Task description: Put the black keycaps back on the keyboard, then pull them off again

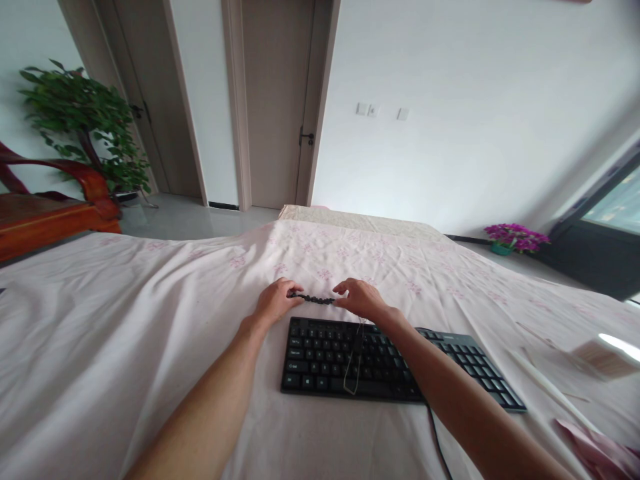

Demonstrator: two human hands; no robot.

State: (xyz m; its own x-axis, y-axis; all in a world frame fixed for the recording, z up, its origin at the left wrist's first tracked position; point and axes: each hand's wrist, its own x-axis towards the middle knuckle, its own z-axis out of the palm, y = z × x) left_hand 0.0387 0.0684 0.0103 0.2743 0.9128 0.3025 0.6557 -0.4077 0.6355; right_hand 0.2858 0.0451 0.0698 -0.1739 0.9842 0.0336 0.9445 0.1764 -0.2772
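My left hand point(277, 301) and my right hand point(361, 298) are stretched out side by side just beyond a black keyboard point(350, 360). Between them they pinch the two ends of a short dark beaded strand point(314, 299), held level above the cloth. Both hands have their fingers curled onto it. A thin loop of thread or wire point(356, 363) hangs from near my right wrist and lies across the keys. The keyboard's cable point(436, 437) runs off toward me.
A pale pink flowered cloth point(125, 320) covers the table. A small box point(607, 357) and thin white sticks point(545, 387) lie at the right, with pink fabric point(595, 450) at the lower right. Beyond are doors, a potted plant point(80, 127) and a wooden bench point(45, 207).
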